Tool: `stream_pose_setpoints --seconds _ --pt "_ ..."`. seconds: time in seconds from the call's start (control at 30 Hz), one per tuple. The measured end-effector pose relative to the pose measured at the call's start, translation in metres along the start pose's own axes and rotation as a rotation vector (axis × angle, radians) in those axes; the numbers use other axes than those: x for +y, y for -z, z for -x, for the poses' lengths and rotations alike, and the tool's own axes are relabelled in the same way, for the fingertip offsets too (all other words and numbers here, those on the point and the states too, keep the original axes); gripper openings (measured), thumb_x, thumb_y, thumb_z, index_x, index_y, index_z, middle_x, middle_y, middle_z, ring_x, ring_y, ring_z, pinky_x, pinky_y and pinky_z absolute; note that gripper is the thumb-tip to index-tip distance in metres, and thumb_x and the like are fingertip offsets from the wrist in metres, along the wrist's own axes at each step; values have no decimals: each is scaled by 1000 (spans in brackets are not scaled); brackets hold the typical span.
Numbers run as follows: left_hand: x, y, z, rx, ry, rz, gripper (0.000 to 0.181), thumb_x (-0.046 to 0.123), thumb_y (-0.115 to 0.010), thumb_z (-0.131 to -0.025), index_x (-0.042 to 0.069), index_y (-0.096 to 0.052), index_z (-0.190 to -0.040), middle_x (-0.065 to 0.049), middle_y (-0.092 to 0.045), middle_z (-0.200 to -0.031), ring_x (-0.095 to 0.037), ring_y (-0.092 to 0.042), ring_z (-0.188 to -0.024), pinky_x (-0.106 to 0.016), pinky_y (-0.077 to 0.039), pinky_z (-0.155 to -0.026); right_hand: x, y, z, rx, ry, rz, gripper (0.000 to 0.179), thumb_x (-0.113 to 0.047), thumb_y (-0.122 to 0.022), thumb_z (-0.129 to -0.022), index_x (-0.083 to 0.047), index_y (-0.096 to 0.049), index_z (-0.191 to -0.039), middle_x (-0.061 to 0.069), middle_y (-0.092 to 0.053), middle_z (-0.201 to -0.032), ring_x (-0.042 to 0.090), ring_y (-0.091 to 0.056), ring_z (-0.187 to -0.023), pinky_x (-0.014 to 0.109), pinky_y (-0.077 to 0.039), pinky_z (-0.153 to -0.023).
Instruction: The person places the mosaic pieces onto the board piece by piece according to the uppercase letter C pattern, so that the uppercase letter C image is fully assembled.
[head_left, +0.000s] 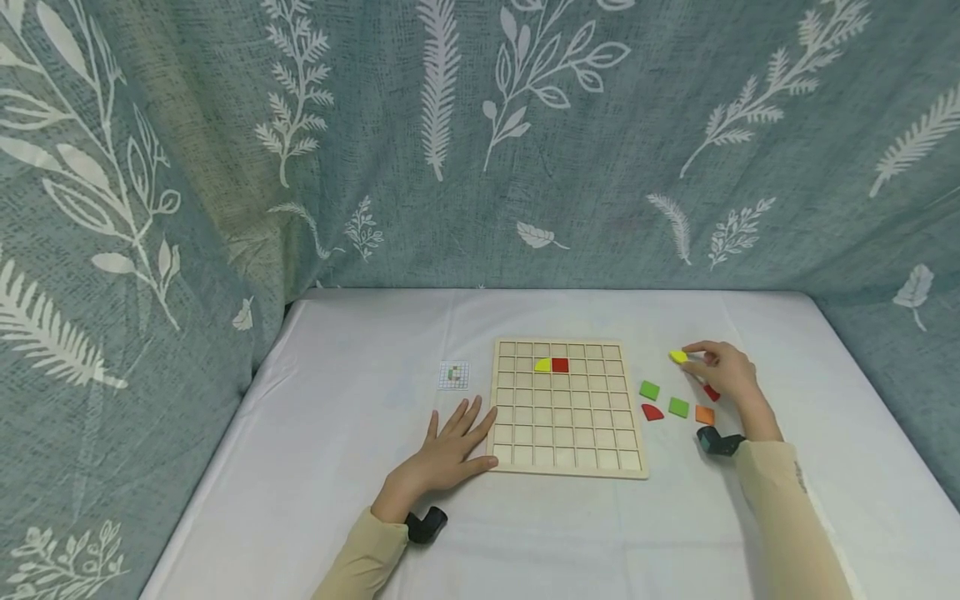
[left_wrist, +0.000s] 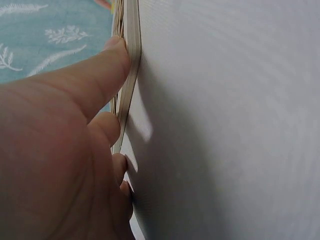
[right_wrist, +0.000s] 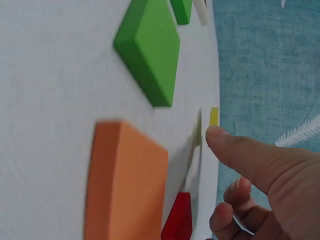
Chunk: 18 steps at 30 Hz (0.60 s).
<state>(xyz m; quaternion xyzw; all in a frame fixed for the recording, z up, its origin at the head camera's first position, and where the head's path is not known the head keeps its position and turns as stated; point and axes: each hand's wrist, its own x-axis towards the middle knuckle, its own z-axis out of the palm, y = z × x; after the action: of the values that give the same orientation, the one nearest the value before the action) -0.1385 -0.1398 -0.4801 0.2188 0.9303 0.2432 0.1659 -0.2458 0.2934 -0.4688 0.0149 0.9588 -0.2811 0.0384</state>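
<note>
My right hand pinches a yellow tile between thumb and fingertips, to the right of the wooden grid board. In the right wrist view the thumb covers most of that yellow tile. My left hand lies with fingers spread at the board's lower left edge. The left wrist view has its thumb against the wooden rim. On the board, a yellow quarter-circle tile sits in a cell beside a red square tile.
Right of the board lie two green tiles, a red quarter-circle tile and an orange tile. Another red tile is under the right hand. A small pattern card lies left of the board on the white cloth.
</note>
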Motion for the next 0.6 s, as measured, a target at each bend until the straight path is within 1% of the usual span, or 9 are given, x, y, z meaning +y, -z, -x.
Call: stream_pose_setpoints --seconds 0.07,0.13,0.23,0.3,0.47,0.6 --pt "0 0 0 0 -1 -1 69 44 -49 -93 16 -20 -149 -11 -6 -156 -31 2 -143 -62 9 -107 -1 -1 0 4 14 -11 38 -22 -63 -87 -1 -60 -119 16 -52 -90 17 -46 -57 29 -34 -55" --pt "0 0 0 0 -2 -2 69 44 -49 -93 16 -20 -149 -11 -6 -156 -31 2 -143 -62 9 -107 -3 -3 1 4 27 -29 38 -21 -63 -87 0 -60 -119 15 -51 -88 16 -46 -54 27 -36 -49" --pt "0 -1 0 1 -2 -3 69 44 -49 -93 16 -20 -149 -11 -6 -156 -31 2 -143 -62 9 -107 -8 -6 2 -2 33 -58 38 -20 -63 -88 0 -59 -119 14 -48 -87 16 -43 -51 27 -36 -43" --pt "0 -1 -1 1 -3 -1 69 44 -49 -93 16 -20 -149 -11 -6 -156 -31 2 -143 -62 9 -107 -12 -8 4 1 37 -62 37 -20 -63 -88 -1 -60 -119 13 -48 -86 17 -42 -55 27 -36 -46" --pt "0 -1 -1 0 -2 -2 69 44 -49 -93 16 -19 -149 -11 -5 -156 -31 2 -143 -62 9 -107 -20 -12 6 12 49 -52 35 -23 -64 -88 -5 -62 -118 14 -51 -91 22 -42 -73 29 -33 -58" --pt "1 0 -1 1 2 -4 69 45 -49 -93 16 -19 -149 -11 -5 -156 -31 2 -143 -62 9 -108 -28 -16 8 6 50 -66 35 -25 -65 -88 -7 -62 -118 14 -51 -94 23 -41 -78 29 -33 -61"
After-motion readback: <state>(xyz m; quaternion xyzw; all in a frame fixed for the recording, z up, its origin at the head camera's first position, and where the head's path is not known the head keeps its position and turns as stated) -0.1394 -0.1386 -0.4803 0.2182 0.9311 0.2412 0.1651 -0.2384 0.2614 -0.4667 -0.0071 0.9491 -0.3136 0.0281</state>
